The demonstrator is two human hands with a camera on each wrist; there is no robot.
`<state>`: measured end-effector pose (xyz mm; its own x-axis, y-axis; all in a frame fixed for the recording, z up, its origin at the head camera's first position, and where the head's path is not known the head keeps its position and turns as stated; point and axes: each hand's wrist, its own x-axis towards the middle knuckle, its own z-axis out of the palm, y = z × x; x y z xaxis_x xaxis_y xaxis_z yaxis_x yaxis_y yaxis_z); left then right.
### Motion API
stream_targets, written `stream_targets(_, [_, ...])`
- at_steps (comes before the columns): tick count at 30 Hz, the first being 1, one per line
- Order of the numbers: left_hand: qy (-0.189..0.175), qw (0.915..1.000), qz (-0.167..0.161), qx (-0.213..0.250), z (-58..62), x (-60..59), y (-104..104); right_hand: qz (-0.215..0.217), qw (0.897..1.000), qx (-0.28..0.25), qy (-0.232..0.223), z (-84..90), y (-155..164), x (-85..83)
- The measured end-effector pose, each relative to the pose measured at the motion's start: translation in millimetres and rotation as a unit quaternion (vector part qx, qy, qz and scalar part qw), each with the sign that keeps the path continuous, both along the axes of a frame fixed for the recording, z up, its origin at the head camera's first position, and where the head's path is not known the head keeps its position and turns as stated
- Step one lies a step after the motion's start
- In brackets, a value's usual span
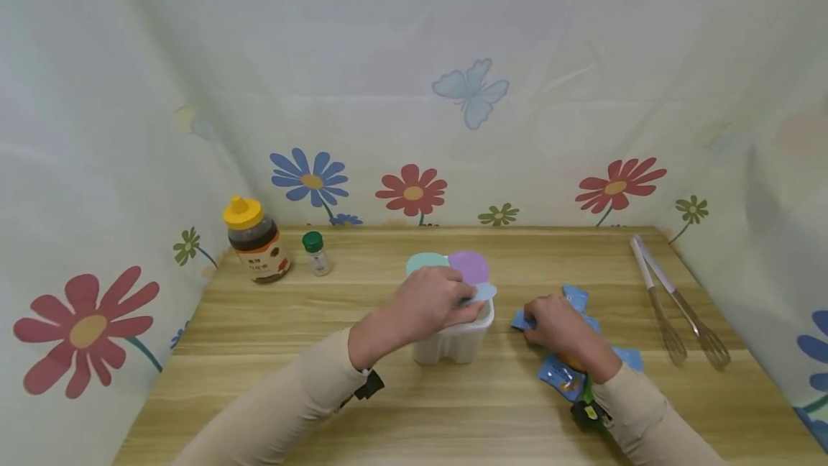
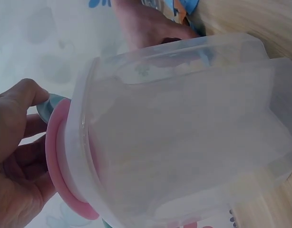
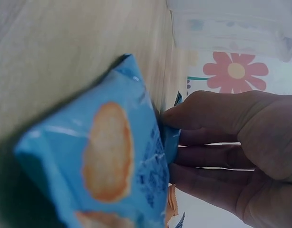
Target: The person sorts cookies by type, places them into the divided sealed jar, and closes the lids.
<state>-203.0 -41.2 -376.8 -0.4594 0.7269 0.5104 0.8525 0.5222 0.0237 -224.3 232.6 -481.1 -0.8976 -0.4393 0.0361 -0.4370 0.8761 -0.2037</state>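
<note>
A translucent storage box (image 1: 453, 345) with rounded compartments stands mid-table, its round lids teal (image 1: 425, 262), purple (image 1: 470, 266), light blue (image 1: 486, 291) and pink (image 2: 58, 156). Over its top, my left hand (image 1: 435, 299) pinches the raised light blue lid between thumb and fingers. The pink lid sits in place beside those fingers in the left wrist view. To the right of the box, my right hand (image 1: 561, 323) pinches a small blue snack packet (image 3: 171, 142). Around and under that hand lie several more blue packets; a larger-looking one (image 3: 108, 152) fills the right wrist view.
At the back left stand a dark syrup bottle (image 1: 260, 254) with a yellow cap and a small green-capped shaker (image 1: 317, 256). Metal tongs (image 1: 673, 300) with slotted ends lie at the right edge. A flowered cloth wall (image 1: 362, 106) encloses the wooden table.
</note>
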Motion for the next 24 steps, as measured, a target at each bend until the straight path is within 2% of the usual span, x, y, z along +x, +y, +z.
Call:
stream_targets(11, [-0.091, 0.9952, 0.001, 0.035, 2.6, -0.8, -7.4, -0.021, 1.000, -0.019, -0.003, -2.9, 4.6, 0.3])
stream_targets(20, [-0.141, 0.9880, 0.004, 0.063, 1.3, -2.0, -10.3, 0.000, 1.000, -0.014, 0.013, -0.1, 7.1, 2.0])
stream_targets(24, [-0.158, 0.9840, 0.005, 0.083, 0.0, -2.5, -11.6, -0.006, 1.000, -0.022, 0.013, 0.8, 7.4, 2.4])
